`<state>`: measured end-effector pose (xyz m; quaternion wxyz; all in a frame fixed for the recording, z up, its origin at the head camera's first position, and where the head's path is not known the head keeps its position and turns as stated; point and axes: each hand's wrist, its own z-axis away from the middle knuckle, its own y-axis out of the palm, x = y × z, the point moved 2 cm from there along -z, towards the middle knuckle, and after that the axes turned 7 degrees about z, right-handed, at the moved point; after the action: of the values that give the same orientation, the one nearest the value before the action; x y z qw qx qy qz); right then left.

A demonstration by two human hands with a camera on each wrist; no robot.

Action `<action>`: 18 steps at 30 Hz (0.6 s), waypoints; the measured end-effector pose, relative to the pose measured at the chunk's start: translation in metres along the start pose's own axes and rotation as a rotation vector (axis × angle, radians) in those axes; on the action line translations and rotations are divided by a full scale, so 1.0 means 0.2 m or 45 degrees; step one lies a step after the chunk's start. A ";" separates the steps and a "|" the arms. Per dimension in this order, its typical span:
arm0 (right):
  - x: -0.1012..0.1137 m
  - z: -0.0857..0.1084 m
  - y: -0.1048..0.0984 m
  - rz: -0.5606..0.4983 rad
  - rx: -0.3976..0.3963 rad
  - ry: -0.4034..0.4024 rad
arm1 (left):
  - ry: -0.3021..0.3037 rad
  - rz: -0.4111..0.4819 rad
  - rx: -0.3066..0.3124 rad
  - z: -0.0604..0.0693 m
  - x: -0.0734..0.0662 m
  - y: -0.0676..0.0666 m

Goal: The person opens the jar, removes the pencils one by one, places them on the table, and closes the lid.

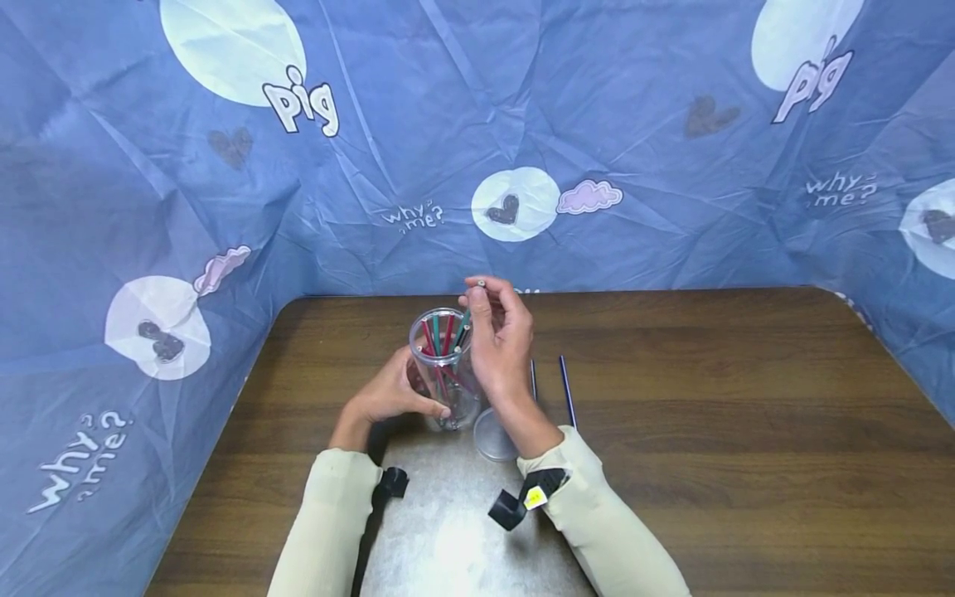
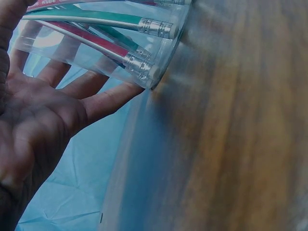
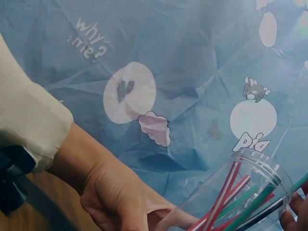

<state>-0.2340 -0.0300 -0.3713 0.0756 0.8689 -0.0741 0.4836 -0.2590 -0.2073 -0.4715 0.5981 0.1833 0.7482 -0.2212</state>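
My left hand [image 1: 399,388] grips a clear plastic jar [image 1: 455,406] round its side, thumb in front. The jar leans slightly and has its mouth uncovered. Inside are several red and green pencils [image 2: 96,19] with metal-banded eraser ends, some crossing each other. At the rim, my right hand [image 1: 501,336] pinches a green pencil [image 1: 465,319] between thumb and fingers, its lower part in the jar's mouth. In the right wrist view, only the fingertips [image 3: 291,216] of that hand show at the right edge.
A round clear lid [image 1: 492,437] lies beside the jar, partly behind my right wrist. Two dark blue pencils [image 1: 567,390] lie on the wooden table [image 1: 709,414] to the right. A shiny grey surface [image 1: 448,514] is between my forearms. Blue printed cloth [image 1: 418,108] hangs behind the table.
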 end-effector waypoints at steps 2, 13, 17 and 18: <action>0.00 0.00 -0.01 -0.001 -0.008 0.023 | 0.006 -0.006 0.005 0.00 0.00 0.00; 0.04 -0.01 -0.02 -0.021 -0.006 0.043 | 0.044 -0.010 0.020 0.00 0.00 0.00; 0.06 -0.04 -0.02 -0.015 0.014 -0.031 | 0.044 0.005 0.021 -0.01 0.00 0.00; 0.07 -0.05 -0.02 -0.007 0.018 -0.047 | 0.041 0.008 0.021 -0.01 0.00 0.00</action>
<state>-0.2343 -0.0249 -0.3554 0.0695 0.8784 -0.0696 0.4677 -0.2605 -0.2055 -0.4715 0.5851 0.1942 0.7553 -0.2224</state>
